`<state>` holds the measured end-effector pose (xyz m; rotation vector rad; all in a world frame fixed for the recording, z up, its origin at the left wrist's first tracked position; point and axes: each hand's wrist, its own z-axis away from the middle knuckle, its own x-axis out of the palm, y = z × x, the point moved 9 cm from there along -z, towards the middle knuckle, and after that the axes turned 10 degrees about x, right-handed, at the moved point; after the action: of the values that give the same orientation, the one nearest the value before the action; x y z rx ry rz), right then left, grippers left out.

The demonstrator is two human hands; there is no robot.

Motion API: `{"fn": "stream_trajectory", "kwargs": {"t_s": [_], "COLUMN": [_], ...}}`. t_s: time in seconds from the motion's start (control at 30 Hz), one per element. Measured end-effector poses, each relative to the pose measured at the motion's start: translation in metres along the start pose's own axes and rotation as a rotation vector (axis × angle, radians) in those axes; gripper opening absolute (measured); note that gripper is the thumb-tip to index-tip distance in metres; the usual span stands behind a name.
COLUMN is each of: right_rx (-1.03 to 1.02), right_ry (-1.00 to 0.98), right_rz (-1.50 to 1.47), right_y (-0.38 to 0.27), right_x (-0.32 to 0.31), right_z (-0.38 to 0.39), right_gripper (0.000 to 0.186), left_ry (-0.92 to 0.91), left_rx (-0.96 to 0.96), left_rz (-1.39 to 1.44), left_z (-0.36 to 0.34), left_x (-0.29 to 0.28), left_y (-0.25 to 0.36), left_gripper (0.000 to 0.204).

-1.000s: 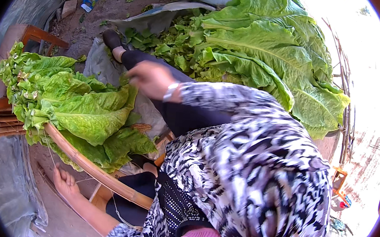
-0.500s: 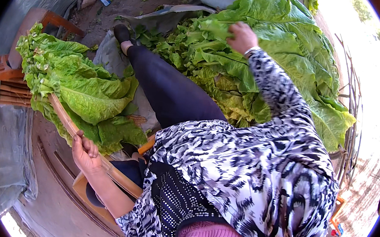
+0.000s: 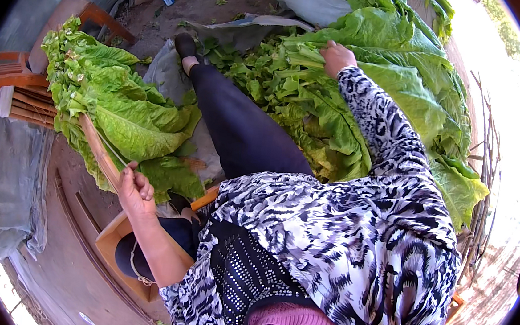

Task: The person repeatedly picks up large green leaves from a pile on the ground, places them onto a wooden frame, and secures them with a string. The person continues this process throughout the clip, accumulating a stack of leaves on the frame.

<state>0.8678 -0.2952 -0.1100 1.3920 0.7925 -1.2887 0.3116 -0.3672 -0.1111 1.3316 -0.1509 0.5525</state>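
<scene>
Head view: 2 hands, 1 pole, 2 masses of broad green leaves; single leaves overlap too much to count. Left hand [image 3: 137,192] sits at the pole [image 3: 97,148], fingers curled nearly closed on 1 thin string [image 3: 113,148]; whether they grip the pole as well cannot be told. Smaller leaf bunch [image 3: 130,127] hangs at the pole's far end, to the left. Right hand [image 3: 338,59] lies at the larger leaf pile [image 3: 400,45], fingers bent against pale stalks [image 3: 306,55]; firmness of hold cannot be told. Between bunch and pile: 1 outstretched leg [image 3: 233,120] in dark cloth, 1 dark shoe [image 3: 185,44].
</scene>
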Motion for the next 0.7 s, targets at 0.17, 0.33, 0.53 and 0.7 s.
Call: {"fn": "stream_trajectory", "kwargs": {"t_s": [0.17,0.33,0.53,0.7], "right_rx": [-0.109,-0.347,-0.887,-1.016], "right_ry": [-0.041,0.213,-0.048,-0.288], "right_rz": [-0.021,-0.204,-0.435,-0.331], "right_y": [-0.028,-0.159,-0.281,-0.303], "right_x": [-0.054,-0.156,-0.148,-0.173], "right_z": [0.02,0.11,0.197,0.174], "right_gripper": [0.032,0.036,0.047,0.064], "left_ry": [-0.054,-0.169,-0.143,-0.286], "left_rx": [0.014,-0.076,0.096,0.101], "left_rz": [-0.173,-0.215,0.019,-0.124], "left_z": [0.021,0.035,0.043,0.059], "left_x": [0.043,0.072,0.071,0.07], "left_y": [-0.012,-0.028,-0.006,0.007], "left_gripper": [0.017,0.031,0.02,0.042]}}
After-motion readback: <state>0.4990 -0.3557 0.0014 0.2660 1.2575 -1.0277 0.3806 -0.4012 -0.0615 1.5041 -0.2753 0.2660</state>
